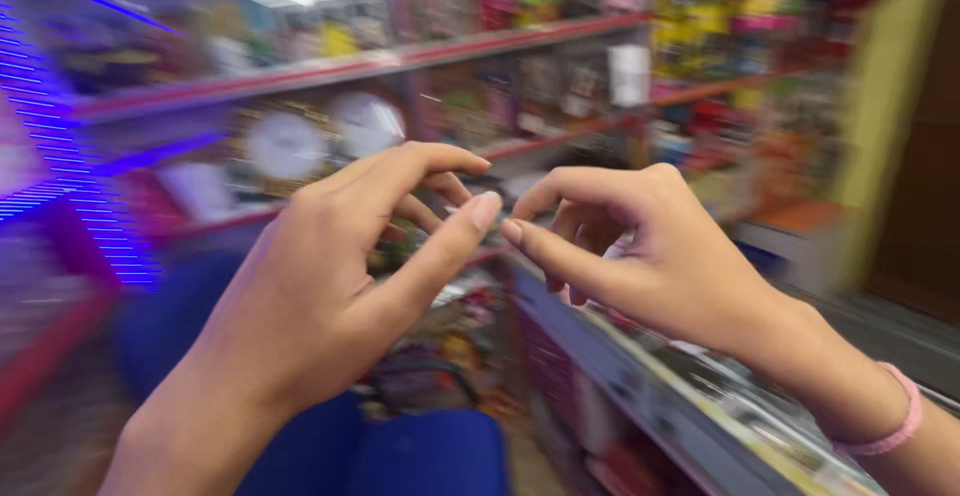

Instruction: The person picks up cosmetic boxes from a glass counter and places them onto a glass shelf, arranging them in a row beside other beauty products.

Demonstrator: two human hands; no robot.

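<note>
At the far left, bright blue strips of light [60,156] streak across a blurred wall. Just right of them the left hand [320,276] is raised in mid-air. Its fingers are half curled and its thumb [485,208] stretches towards the other hand. A gap shows between thumb and forefinger, and the hand holds nothing that can be seen. Behind it, well apart, two round white clock faces [285,144] sit on long red-edged shop shelves [400,56] crowded with colourful packaged goods too blurred to tell apart.

The right hand [650,246] mirrors the left, with its fingers loosely bent and its thumb [515,233] pointing left. It too holds nothing visible. The two thumb tips are just beside each other, and whether they touch cannot be told. A soft pink wristband [895,426] circles the right wrist.

As a judgement, the step in hand is a meeting of the two hands in the air, fingertip work and not a grasp of any goods. Touching anything on the shelves would call for a reach forward, since both hands are clear of them.

The nearest thing is the long glass-topped display counter [640,386]. It runs below the right hand towards the lower right and is not touched. A blurred blue rounded object [420,456] sits low between the forearms.
</note>
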